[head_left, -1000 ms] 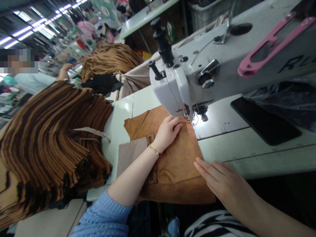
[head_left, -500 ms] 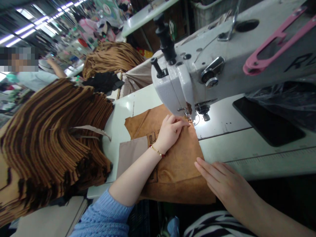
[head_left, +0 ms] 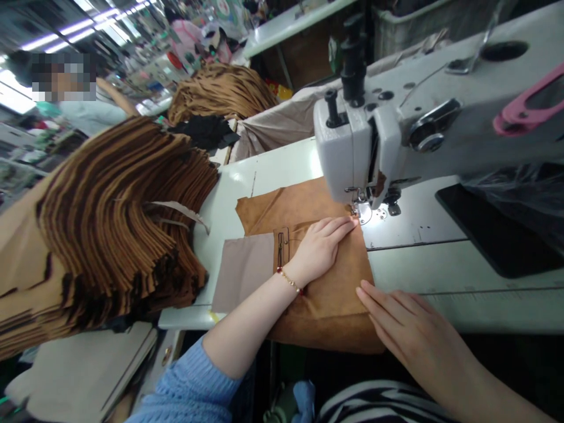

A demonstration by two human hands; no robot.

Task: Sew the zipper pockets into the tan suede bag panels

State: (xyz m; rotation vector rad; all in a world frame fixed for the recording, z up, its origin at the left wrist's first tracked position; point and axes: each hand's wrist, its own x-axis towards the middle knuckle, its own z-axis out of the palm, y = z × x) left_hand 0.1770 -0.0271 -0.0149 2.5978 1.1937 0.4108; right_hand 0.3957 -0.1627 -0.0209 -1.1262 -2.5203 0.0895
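A brown suede-like fabric piece (head_left: 339,276) lies under the sewing machine (head_left: 348,153), its upper part by the lit presser foot (head_left: 355,210). My left hand (head_left: 319,247) rests flat on it, fingers stretched and fingertips just in front of the foot. At the fabric's right edge, my right hand (head_left: 403,314) has its fingers straight and fingertips touching the edge; its thumb is not clear. A grey cloth panel (head_left: 247,267) joins the fabric on the left, beside a dark-outlined zipper slot (head_left: 281,249).
A tall folded stack of brown fabric pieces (head_left: 132,217) stands at the left. A black phone-like slab (head_left: 493,235) lies right of the needle area, near clear plastic (head_left: 520,188). Behind are another brown pile (head_left: 220,91) and a co-worker (head_left: 88,114).
My left hand's bent fingers have straightened and flattened on the fabric near the foot. My right hand stays at the fabric's edge. The camera view has shifted, moving the machine rightward in the picture.
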